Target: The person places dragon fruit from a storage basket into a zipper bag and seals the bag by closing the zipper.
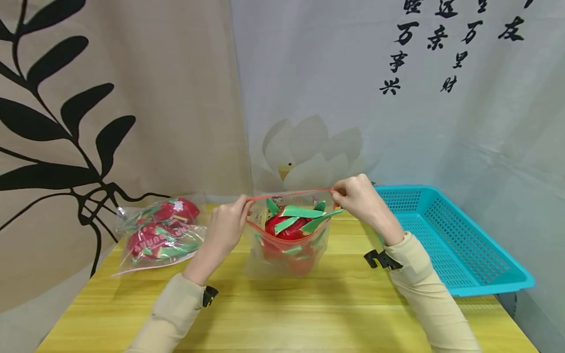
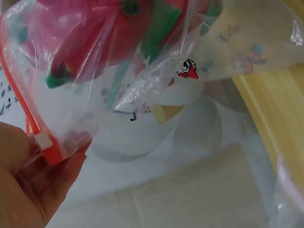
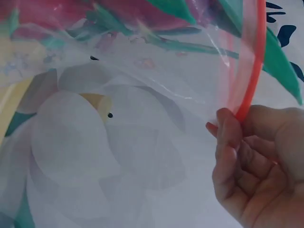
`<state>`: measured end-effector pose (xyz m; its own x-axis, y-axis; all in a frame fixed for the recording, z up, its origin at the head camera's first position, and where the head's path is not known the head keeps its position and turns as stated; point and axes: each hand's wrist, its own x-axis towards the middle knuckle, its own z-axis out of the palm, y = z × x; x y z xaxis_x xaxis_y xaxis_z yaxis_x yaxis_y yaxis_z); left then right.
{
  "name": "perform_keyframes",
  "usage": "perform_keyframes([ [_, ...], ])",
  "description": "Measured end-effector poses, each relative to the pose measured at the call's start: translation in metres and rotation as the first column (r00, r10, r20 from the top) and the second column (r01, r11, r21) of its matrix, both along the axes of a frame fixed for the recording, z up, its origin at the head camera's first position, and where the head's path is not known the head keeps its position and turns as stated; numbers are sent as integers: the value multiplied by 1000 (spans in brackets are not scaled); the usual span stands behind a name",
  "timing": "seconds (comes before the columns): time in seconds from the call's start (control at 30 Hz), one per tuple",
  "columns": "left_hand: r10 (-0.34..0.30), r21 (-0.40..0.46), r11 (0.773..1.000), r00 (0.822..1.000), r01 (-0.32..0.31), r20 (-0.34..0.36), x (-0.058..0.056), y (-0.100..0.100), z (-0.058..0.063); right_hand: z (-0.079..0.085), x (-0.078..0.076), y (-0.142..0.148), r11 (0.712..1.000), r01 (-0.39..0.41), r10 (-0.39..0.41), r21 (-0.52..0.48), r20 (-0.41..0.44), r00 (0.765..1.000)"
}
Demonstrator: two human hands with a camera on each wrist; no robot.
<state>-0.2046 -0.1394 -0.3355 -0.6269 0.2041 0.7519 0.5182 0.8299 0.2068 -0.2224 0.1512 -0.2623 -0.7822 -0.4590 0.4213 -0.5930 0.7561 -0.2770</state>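
A clear zip bag [image 1: 260, 262] with a red rim stands on the table, its mouth open. Inside are red artificial dragon fruits [image 1: 289, 230] with green leaf tips, one leaf poking over the rim on the right. My left hand [image 1: 226, 223] pinches the rim's left corner; in the left wrist view a white slider [image 2: 43, 140] sits beside the thumb. The right corner is pinched between thumb and fingers of my right hand [image 1: 359, 198]. In the right wrist view the red zip strip [image 3: 254, 61] runs down into those fingers.
A second clear bag [image 1: 169, 230] holding red and green dragon fruits lies at the table's left. At the right stands a turquoise plastic basket [image 1: 476, 245]. Yellow wood-grain table [image 1: 282, 314] lies below, and a printed curtain [image 1: 309, 98] hangs behind.
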Motion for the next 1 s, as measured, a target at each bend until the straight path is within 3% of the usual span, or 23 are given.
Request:
perform_keyframes([
  [0.13,49,-42,998,996,-52,-68,0,1,5,6,3,0,999,2,-2,41,-11,1000],
  [0.43,-5,-15,1000,1000,5,3,2,6,21,26,18,4,998,26,-20,49,-123,992],
  [0.63,-7,-6,1000,994,8,106,-3,7,14,19,13,3,994,36,-26,105,-102,994],
  [0.8,-25,-7,1000,988,26,153,-7,10,5,5,1,1,992,117,-109,39,-152,982],
  [0.9,-77,4,997,970,79,229,-5,10,-3,-1,-3,2,990,142,-140,3,-155,978],
  [1.0,-182,24,983,921,185,344,2,7,-14,-6,-5,2,987,162,-163,-16,-139,977],
])
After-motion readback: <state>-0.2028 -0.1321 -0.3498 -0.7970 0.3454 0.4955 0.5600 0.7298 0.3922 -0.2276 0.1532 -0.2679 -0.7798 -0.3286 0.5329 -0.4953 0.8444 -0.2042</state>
